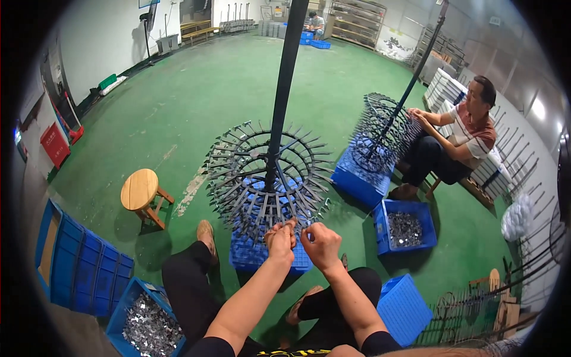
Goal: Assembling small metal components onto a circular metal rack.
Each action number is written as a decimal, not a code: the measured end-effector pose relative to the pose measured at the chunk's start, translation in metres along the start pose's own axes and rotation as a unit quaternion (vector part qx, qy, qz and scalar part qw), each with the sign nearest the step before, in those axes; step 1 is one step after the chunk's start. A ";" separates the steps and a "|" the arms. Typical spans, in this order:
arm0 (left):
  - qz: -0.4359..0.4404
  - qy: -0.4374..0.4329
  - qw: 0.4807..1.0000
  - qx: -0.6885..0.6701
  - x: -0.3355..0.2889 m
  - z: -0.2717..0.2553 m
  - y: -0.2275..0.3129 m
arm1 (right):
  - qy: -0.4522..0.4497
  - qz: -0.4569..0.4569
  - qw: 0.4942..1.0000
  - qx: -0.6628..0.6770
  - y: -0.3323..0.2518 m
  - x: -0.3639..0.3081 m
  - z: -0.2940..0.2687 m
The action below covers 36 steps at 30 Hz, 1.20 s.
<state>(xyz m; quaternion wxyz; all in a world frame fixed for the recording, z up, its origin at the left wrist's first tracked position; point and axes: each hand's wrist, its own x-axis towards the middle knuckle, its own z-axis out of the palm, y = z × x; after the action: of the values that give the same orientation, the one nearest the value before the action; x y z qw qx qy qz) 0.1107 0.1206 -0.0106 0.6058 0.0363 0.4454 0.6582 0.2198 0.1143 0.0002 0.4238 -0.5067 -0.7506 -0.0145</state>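
Observation:
In front of me a dark round rack, with rings of outward-pointing prongs around a tall pole, stands over an upturned blue crate. Small metal pieces hang on some prongs along its left and right edges. At the rack's near lower side, my left hand is closed, thumb and fingers pressed together by the prong tips. Just right of it, my right hand is closed in a pinch. Whatever either hand holds is too small or hidden to make out.
A blue crate of small metal pieces sits at lower left, beside stacked blue crates. A wooden stool stands left. At right, a seated co-worker handles a similar rack; another crate of pieces lies nearby.

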 end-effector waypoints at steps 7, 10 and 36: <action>-0.009 -0.004 1.000 0.007 0.004 -0.002 0.001 | 0.002 -0.005 1.000 -0.015 -0.003 0.001 -0.001; -0.007 -0.002 1.000 0.008 0.001 0.001 0.002 | 0.011 -0.026 0.998 -0.049 -0.002 0.002 -0.001; -0.174 -0.060 0.980 -0.074 -0.055 -0.077 0.011 | -0.050 0.038 0.994 0.091 -0.020 -0.008 -0.029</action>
<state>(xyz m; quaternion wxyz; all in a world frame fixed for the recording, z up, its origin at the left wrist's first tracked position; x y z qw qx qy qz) 0.0711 0.0343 -0.0227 0.7375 -0.0475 0.3582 0.5705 0.2232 0.0855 0.0218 0.4304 -0.4939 -0.7495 0.0956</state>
